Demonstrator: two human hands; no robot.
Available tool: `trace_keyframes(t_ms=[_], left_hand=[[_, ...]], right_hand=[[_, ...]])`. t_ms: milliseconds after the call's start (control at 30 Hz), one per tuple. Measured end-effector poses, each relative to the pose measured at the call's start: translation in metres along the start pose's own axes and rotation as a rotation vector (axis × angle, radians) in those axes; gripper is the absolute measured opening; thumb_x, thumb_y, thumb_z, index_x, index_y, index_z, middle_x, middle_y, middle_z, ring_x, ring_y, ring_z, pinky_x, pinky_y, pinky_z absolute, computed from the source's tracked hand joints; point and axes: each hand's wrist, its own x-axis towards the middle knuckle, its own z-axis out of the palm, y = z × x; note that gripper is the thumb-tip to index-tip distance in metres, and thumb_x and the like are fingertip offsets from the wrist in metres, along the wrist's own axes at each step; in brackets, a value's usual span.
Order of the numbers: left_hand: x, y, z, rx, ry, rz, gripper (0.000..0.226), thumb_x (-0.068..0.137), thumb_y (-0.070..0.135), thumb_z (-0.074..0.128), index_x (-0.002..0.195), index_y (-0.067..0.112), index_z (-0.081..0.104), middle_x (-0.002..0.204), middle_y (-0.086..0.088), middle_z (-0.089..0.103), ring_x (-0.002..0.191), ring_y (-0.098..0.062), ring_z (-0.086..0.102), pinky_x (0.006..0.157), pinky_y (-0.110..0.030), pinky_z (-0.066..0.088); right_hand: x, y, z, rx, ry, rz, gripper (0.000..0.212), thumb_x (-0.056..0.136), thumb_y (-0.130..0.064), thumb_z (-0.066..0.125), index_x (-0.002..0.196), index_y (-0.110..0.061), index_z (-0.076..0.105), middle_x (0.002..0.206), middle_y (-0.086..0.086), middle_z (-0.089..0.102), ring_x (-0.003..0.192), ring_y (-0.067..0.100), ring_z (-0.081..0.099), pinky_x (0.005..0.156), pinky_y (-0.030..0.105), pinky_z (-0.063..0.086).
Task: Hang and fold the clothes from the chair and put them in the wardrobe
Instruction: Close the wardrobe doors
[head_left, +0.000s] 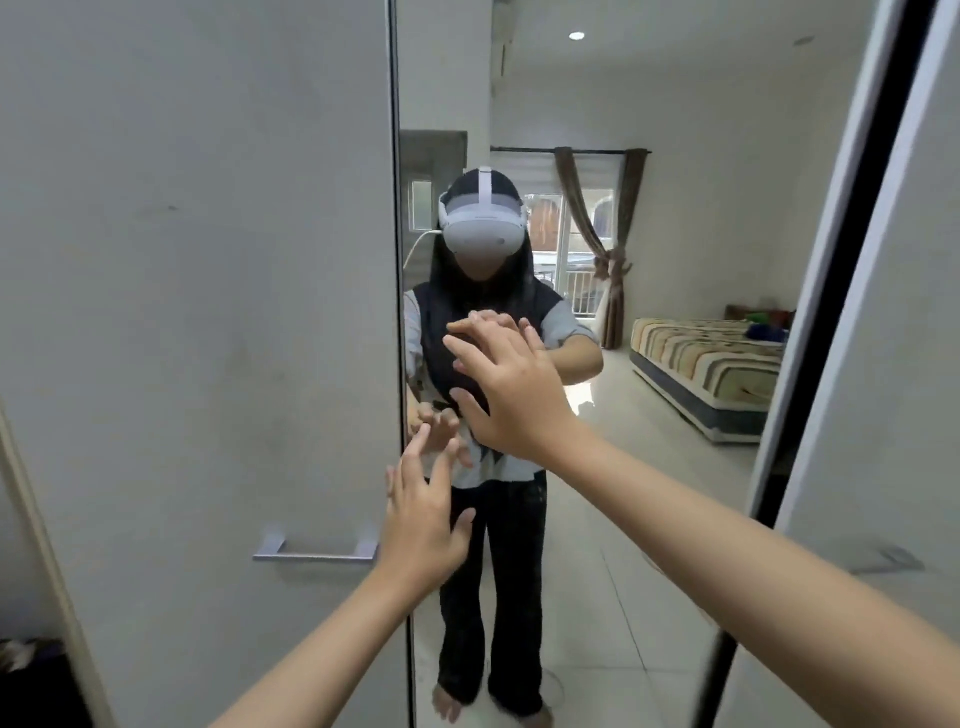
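Centrally, the right hand (511, 387) spreads straight fingers flat against the mirrored wardrobe door (649, 467), holding nothing; the left hand (421, 512), lower and fingers loosely splayed, reaches the mirror's left edge beside the plain grey door (197, 312) with its metal handle (317, 551). Reflected at mid right is a striped bed (711, 364). No clothes or writing show.

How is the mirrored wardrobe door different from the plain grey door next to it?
The mirrored door reflects the room; the grey door is matte and scuffed. The grey door carries a metal handle; none shows on the mirrored door. Both hands, left and right, reach to the mirrored door, not the grey one.
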Motion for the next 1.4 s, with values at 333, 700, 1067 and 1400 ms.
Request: trace_keyframes(t_ms=[333, 700, 1067, 1400], left_hand=[[-0.032, 0.124, 0.111, -0.457, -0.239, 0.209, 0.053, 0.086, 0.018, 0.058, 0.136, 0.014, 0.040, 0.138, 0.001, 0.039, 0.131, -0.010, 0.035, 0.102, -0.009, 0.023], [-0.028, 0.256, 0.221, -0.751, -0.380, 0.178, 0.047, 0.086, 0.014, 0.059, 0.131, 0.015, 0.047, 0.133, -0.001, 0.041, 0.128, -0.007, 0.037, 0.104, -0.016, 0.030], [-0.012, 0.259, 0.252, -0.829, -0.163, 0.051, 0.033, 0.088, 0.001, 0.055, 0.116, 0.018, 0.058, 0.113, 0.000, 0.055, 0.106, -0.002, 0.053, 0.093, -0.016, 0.042], [-0.033, 0.269, 0.238, -1.185, -0.228, -0.170, 0.021, 0.084, -0.003, 0.064, 0.099, 0.011, 0.065, 0.093, 0.002, 0.068, 0.085, -0.003, 0.065, 0.077, -0.014, 0.048]], right_hand=[[-0.205, 0.106, -0.060, -0.136, -0.196, 0.398, 0.043, 0.080, -0.031, 0.058, 0.120, -0.017, 0.058, 0.099, 0.005, 0.062, 0.088, 0.026, 0.059, 0.073, 0.040, 0.051], [-0.345, 0.204, -0.090, -0.140, -0.519, 0.698, 0.056, 0.091, -0.034, 0.050, 0.143, -0.025, 0.032, 0.140, -0.003, 0.043, 0.131, 0.020, 0.037, 0.110, 0.048, 0.019], [-0.365, 0.228, -0.064, 0.051, -0.182, 0.669, 0.039, 0.083, -0.040, 0.053, 0.119, -0.029, 0.060, 0.109, 0.002, 0.054, 0.104, 0.023, 0.050, 0.084, 0.035, 0.048], [-0.377, 0.207, -0.074, 0.176, 0.095, 0.932, 0.015, 0.080, -0.033, 0.071, 0.091, -0.024, 0.068, 0.096, -0.005, 0.056, 0.103, 0.013, 0.045, 0.091, 0.008, 0.028]])
